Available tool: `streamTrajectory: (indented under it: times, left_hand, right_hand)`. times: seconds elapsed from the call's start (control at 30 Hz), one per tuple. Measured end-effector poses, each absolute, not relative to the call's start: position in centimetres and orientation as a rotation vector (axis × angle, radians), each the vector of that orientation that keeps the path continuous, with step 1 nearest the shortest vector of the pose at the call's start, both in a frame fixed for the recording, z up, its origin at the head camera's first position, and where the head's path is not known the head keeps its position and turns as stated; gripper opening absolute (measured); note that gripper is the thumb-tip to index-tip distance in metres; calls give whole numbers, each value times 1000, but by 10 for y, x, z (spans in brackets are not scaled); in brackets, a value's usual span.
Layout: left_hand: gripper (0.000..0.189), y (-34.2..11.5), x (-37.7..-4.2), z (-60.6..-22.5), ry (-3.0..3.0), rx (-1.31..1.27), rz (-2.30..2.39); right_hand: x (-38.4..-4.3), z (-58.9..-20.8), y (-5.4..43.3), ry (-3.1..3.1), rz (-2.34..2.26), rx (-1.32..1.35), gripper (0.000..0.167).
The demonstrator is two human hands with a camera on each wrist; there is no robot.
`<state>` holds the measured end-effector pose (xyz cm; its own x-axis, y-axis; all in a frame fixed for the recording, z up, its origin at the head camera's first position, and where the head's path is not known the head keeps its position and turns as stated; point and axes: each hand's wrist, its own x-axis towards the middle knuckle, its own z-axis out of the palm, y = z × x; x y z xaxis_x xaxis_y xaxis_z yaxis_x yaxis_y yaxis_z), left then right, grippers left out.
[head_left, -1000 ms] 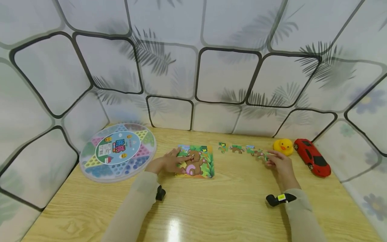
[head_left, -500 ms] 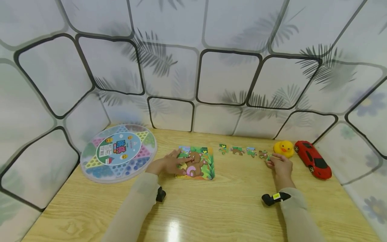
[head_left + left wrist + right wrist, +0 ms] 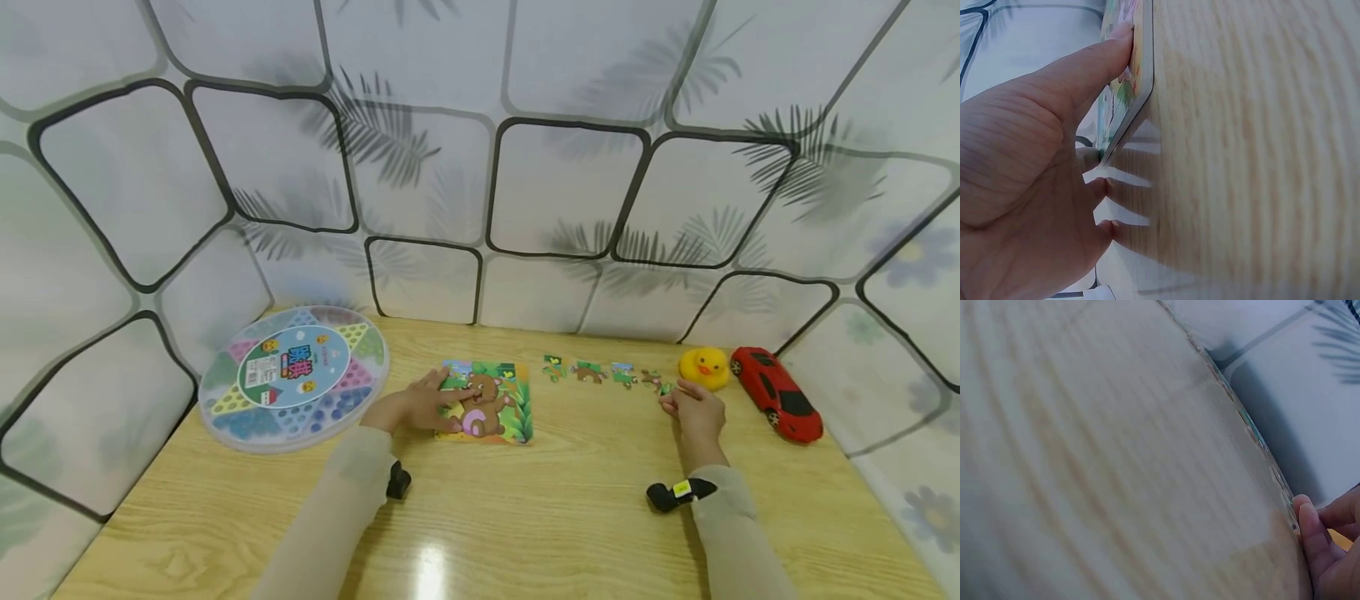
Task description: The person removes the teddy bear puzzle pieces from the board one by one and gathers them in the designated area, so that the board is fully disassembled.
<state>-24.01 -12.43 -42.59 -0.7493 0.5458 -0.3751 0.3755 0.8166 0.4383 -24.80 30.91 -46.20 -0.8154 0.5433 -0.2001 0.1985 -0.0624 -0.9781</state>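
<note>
My left hand point(image 3: 427, 402) lies with fairly straight fingers on the left part of a square bear puzzle point(image 3: 491, 408). In the left wrist view the thumb point(image 3: 1094, 65) rests on top of the puzzle board, near its edge. A row of jigsaw pieces lies right of it: one with a yellow-green patch point(image 3: 553, 367), a brown one point(image 3: 588, 372), a blue-green one point(image 3: 623, 375) and another brown one point(image 3: 650, 378). At the row's right end my right hand point(image 3: 695, 410) pinches a small green jigsaw piece point(image 3: 665, 389) between thumb and forefinger, mostly covered by the fingertips in the right wrist view.
Just behind the right hand sits a yellow rubber duck point(image 3: 705, 367), with a red toy car point(image 3: 775, 394) on its right. At the left lies a round Chinese checkers set point(image 3: 296, 375). Patterned fabric walls point(image 3: 555, 192) border the wooden table point(image 3: 540, 517).
The right forearm has swung slightly left, and the hand has shifted a little down at the row's end with the green piece. The left hand stays on the bear puzzle.
</note>
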Motion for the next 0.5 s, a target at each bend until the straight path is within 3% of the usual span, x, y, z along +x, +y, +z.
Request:
streamTrajectory:
  times: [0.3,0.5]
  left_hand:
    - [64,-125,-241,-426,2500,676,466]
    - [64,-125,-243,-427,2510,685,459]
  right_hand:
    - [-238,-458,310,-1838,2142,-706,43]
    - [-231,-455,311,-1750,2292,-634,32]
